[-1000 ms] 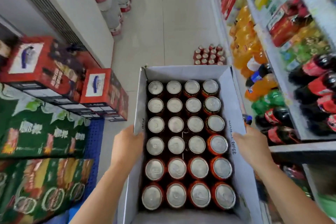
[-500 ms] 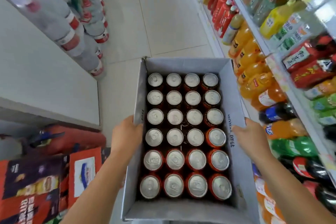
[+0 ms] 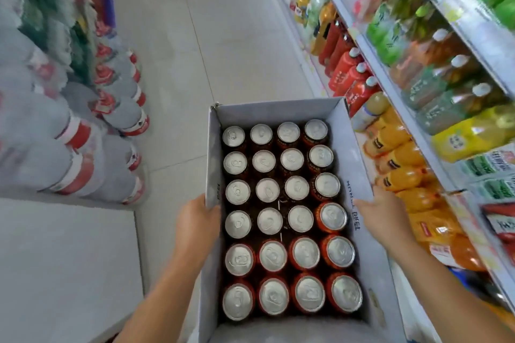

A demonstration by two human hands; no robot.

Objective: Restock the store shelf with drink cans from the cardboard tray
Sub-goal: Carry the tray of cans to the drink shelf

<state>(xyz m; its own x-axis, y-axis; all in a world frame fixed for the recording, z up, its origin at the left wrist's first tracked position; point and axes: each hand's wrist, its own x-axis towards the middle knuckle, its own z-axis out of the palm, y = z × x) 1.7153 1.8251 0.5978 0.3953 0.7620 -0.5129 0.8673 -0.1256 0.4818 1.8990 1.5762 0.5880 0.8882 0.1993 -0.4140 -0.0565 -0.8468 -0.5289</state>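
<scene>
**Cardboard tray (image 3: 359, 164) full of cans, held in both hands beside the drinks shelf**

Grey-white cardboard fills the near middle of the view. The tray is held out in front of the person, above the tiled floor (image 3: 195, 36), with its long side running away from the camera. The left hand (image 3: 195, 228) takes the left wall about halfway along. Its thumb is at the rim and its fingers are hidden outside the wall, so its grip is closed on the cardboard. The right hand (image 3: 386, 220) holds the opposite wall at the same level, thumb lying along the top edge and fingers out of sight beneath.

Inside the tray stand the drink cans (image 3: 269, 221), upright, silver tops up, red-orange sides. They sit four across and six deep, touching one another and filling the tray.

Just right of the tray runs the store shelf (image 3: 412, 117). Orange soda bottles (image 3: 398, 159) sit on its lower tier level with the hands. Further on are red bottles (image 3: 348, 75), and on the tier above, green tea bottles (image 3: 390, 28).

To the left, near, is a white flat-topped unit (image 3: 67, 267). Beyond it are shrink-wrapped packs of water bottles (image 3: 83, 164) with red labels, stacked on the floor across the aisle, blurred.
</scene>
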